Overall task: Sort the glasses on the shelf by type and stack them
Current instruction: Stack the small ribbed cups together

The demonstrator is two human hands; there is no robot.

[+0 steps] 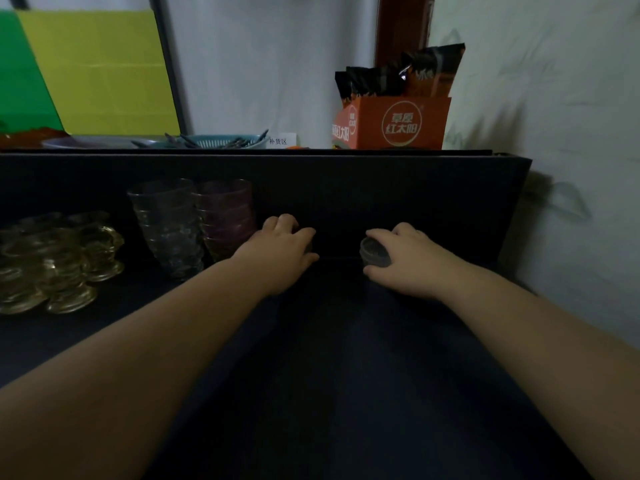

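A small dark smoky glass cup [374,252] sits at the back of the dark shelf [346,358], and the person's right hand [405,259] is wrapped round it, thumb on the near side and fingers curled over the far rim. The left hand [281,252] is just apart from it, fingers bent around something dark that I can barely make out, so whether it grips anything I cannot tell. Beside that hand stands a stack of purple-tinted glass tumblers [227,218], touching a stack of clear textured glass tumblers [169,226]. Further left are stacks of amber glass cups [55,261]. Above the shelf's back wall stands an orange cardboard box of packets [394,123].
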